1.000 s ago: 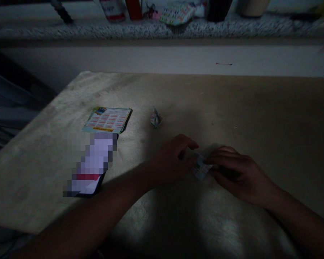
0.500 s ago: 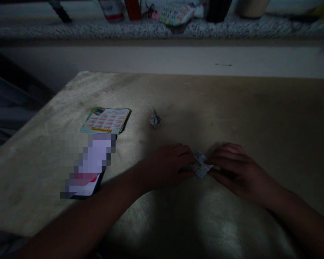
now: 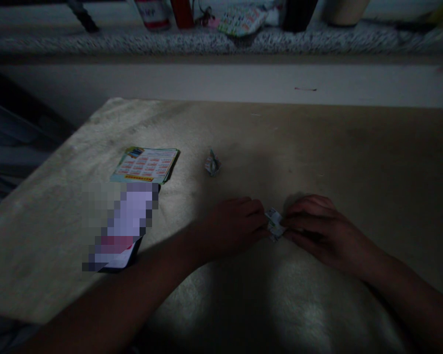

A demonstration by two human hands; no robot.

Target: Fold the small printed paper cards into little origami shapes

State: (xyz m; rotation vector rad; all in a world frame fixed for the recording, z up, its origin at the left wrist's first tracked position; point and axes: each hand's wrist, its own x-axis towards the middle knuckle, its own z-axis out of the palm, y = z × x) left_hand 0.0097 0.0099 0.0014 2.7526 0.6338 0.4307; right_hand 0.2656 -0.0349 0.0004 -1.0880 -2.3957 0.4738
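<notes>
A small folded piece of printed paper (image 3: 275, 222) lies low over the table between my two hands. My left hand (image 3: 239, 223) pinches its left side, with the fingers curled together. On the opposite side my right hand (image 3: 317, 223) grips the right corner between thumb and fingers. Part of the paper is hidden under the fingertips. Beyond my left hand sits a small folded paper shape (image 3: 212, 163) with a pointed top, apart from both hands.
A stack of printed cards (image 3: 145, 164) lies on the table (image 3: 354, 152) at left. Below it is a phone (image 3: 127, 226) with a blurred screen. Along the back, a speckled stone ledge (image 3: 206, 44) carries containers and a colourful printed packet (image 3: 241, 20).
The paper between my hands now shows a narrower face, with its right and left corners more covered by my fingers. My hands have shifted only slightly.
</notes>
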